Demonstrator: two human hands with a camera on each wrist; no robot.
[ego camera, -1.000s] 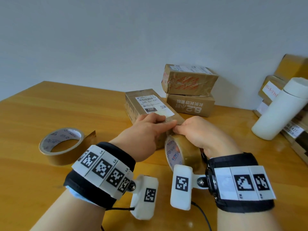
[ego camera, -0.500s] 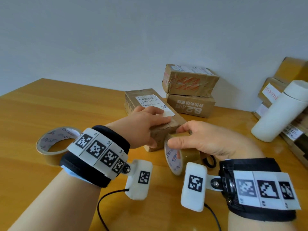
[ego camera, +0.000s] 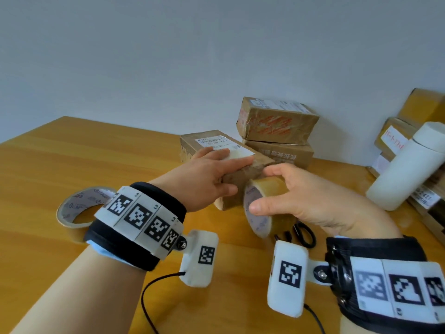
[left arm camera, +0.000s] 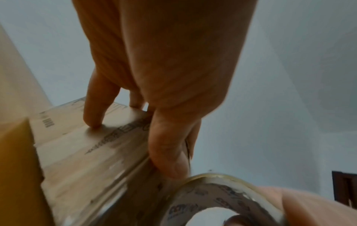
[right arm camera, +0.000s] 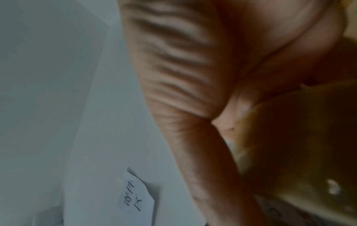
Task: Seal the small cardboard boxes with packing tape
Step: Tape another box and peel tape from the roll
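A small cardboard box (ego camera: 204, 142) with a white shipping label lies on the wooden table (ego camera: 96, 153), its near end raised. My left hand (ego camera: 214, 174) grips that near end, fingers flat across the top and thumb on the end face. In the left wrist view the fingers (left arm camera: 96, 107) press on the box's top (left arm camera: 86, 152). My right hand (ego camera: 284, 191) grips a roll of brown packing tape (ego camera: 263, 208) held on edge against the box's near end. The roll's rim (left arm camera: 222, 194) shows in the left wrist view, and its side (right arm camera: 299, 137) fills the right wrist view.
A second tape roll (ego camera: 74, 210) lies flat at the left, partly behind my left wrist. Two taped boxes (ego camera: 277, 124) are stacked behind against the wall. A white cylinder (ego camera: 409, 167) leans on more boxes (ego camera: 395, 138) at the right. Black scissors (ego camera: 303, 233) lie under my right hand.
My right hand has drawn the tape roll down and toward me off the box's end. My left hand slid forward over the box top and its fingers flattened.
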